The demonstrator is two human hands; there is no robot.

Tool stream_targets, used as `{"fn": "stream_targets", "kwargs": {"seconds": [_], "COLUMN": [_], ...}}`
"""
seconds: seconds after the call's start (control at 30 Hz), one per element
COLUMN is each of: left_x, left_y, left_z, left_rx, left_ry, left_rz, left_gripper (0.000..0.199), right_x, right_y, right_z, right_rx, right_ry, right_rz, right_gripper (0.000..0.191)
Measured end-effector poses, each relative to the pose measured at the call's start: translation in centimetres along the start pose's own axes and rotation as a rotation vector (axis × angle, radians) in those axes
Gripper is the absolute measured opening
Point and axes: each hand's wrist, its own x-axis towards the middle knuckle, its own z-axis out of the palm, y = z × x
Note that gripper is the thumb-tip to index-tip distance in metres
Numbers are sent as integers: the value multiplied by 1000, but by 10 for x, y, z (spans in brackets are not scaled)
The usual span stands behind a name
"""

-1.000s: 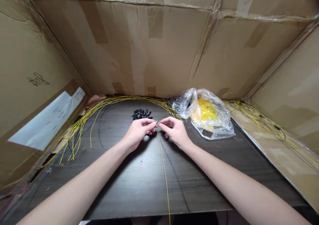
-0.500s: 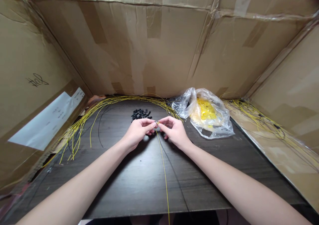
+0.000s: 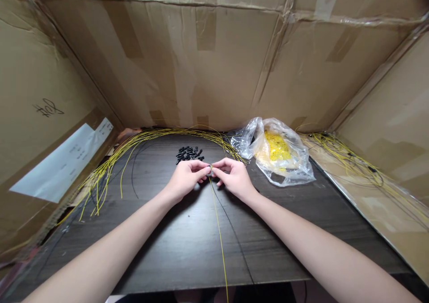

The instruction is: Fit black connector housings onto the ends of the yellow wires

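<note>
As I watch from far away through the head camera, I see two bare arms reach out over a dark wood tabletop (image 3: pixel 275 258). The left hand (image 3: pixel 186 180) and the right hand (image 3: pixel 236 178) are close together in the middle of the view. Both hands are closed in a small pinch, and their fingertips almost meet. Between them they grip the end of one thin yellow wire (image 3: pixel 219 236). The tip of the wire sits right at the pinch, and it is too small for me to see it well. From there, the wire hangs down toward me and goes past the front edge of the tabletop.

Just past the left hand sits a small pile of black plastic bits (image 3: pixel 188 154). A long bunch of yellow wires (image 3: pixel 110 171) curves around the back and left side of the tabletop, and a thin black wire (image 3: pixel 133 173) lies near it. To the right of the right hand is a clear plastic bag (image 3: pixel 301 173) with yellow bits (image 3: pixel 276 145) inside. Farther right, more tangled yellow wires (image 3: pixel 348 157) lie on a flat cardboard sheet (image 3: pixel 385 213). Cardboard walls (image 3: pixel 161 70) stand around it all, and the left one has a white paper (image 3: pixel 63 164) and a black pen scribble (image 3: pixel 48 107) on it.
</note>
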Motion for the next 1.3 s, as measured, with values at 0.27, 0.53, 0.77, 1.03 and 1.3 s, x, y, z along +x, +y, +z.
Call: {"fn": "stream_targets", "kwargs": {"seconds": [0.27, 0.53, 0.77, 1.03, 1.3], "left_x": [1, -2, -2, -3, -4], "left_y": [-2, 2, 4, 2, 5], "left_z": [-1, -1, -1, -3, -7], "left_rx": [87, 181, 173, 177, 177], "left_ry": [-13, 23, 18, 10, -32], "left_rz": [59, 117, 137, 210, 162], "left_gripper": [28, 25, 20, 19, 20], "right_x": [2, 1, -1, -1, -3], "right_y": [5, 2, -2, -4, -8], "right_z": [0, -2, -2, -2, -3], "right_rx": [72, -34, -64, 23, -2], "right_ry": [11, -6, -26, -49, -87], "right_rz": [19, -122, -149, -97, -90], "right_gripper": [36, 21, 16, 18, 23]}}
